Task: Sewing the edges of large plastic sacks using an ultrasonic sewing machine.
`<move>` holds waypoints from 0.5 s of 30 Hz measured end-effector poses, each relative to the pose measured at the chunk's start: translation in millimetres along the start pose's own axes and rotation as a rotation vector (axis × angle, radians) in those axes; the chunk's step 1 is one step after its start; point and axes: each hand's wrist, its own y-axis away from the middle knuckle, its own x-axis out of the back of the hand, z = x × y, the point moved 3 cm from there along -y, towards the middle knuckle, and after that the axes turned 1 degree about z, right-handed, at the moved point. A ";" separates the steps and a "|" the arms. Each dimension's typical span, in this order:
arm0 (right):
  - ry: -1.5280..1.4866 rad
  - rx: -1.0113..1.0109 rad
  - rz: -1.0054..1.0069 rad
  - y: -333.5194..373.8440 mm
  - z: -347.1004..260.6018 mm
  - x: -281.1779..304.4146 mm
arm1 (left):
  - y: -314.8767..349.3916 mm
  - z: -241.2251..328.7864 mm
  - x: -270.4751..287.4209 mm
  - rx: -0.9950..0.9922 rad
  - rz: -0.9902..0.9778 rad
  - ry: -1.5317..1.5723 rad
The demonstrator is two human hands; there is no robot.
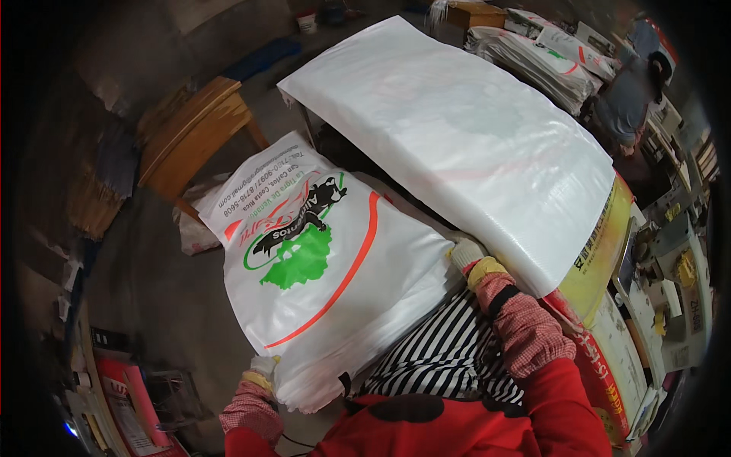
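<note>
A stack of white woven plastic bags point(411, 251) lies across in front of me, its top bag printed with a green patch, a black animal figure and a red curved stripe. My left hand point(265, 365), in a pale glove, is closed on the near left corner of the stack; its fingertips are hidden behind the bags. At the right end, my right hand point(466, 255), gloved too, grips the bags' edge with bent fingers. Beside it stands a table covered by a plain white sheet of bag material point(464, 129). Loose, crumpled bag edges hang near my lap.
A wooden table point(194, 133) stands at the far left. More printed bags point(525, 65) are piled at the back right, near another person point(628, 99). Sewing machine parts point(678, 274) line the right side. A red box point(126, 404) sits at lower left.
</note>
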 end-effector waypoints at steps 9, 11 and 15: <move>-0.897 -0.919 -0.335 3.1 26.9 -44.7 | 19.0 -6.4 -14.6 0.124 0.019 -0.217; -0.255 -0.525 -0.208 20.4 127.3 -97.0 | 15.4 83.3 28.9 0.300 0.177 0.008; -0.111 -0.230 -0.119 -9.9 21.8 -99.7 | 71.3 5.3 -4.8 0.711 0.284 0.231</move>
